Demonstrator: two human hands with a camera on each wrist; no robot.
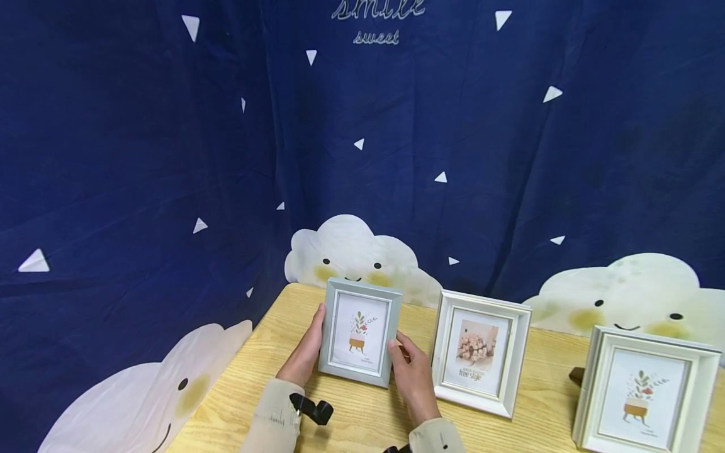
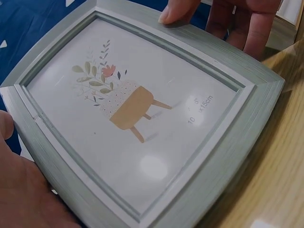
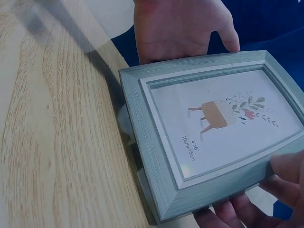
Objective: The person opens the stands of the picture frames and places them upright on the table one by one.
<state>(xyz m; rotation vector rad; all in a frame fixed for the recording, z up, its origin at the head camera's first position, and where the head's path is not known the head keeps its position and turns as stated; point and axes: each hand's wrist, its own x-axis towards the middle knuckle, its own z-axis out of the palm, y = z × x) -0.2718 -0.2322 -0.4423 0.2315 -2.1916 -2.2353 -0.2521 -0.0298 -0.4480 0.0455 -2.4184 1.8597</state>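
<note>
A pale grey-green picture frame, upright and leaning slightly back, shows a drawing of a plant in an orange pot on legs. My left hand holds its left side, with the thumb along the edge; the fingers behind it are hidden. On the opposite side my right hand grips the lower edge, thumb on the front border and fingers curled behind. The right wrist view shows the right fingers under the border. I cannot tell whether the frame's bottom touches the wooden table.
Just right of the right hand stands a white picture frame with a flower photo. Farther right is a cream picture frame, with a small dark object beside it. A dark blue curtain with clouds hangs behind the table.
</note>
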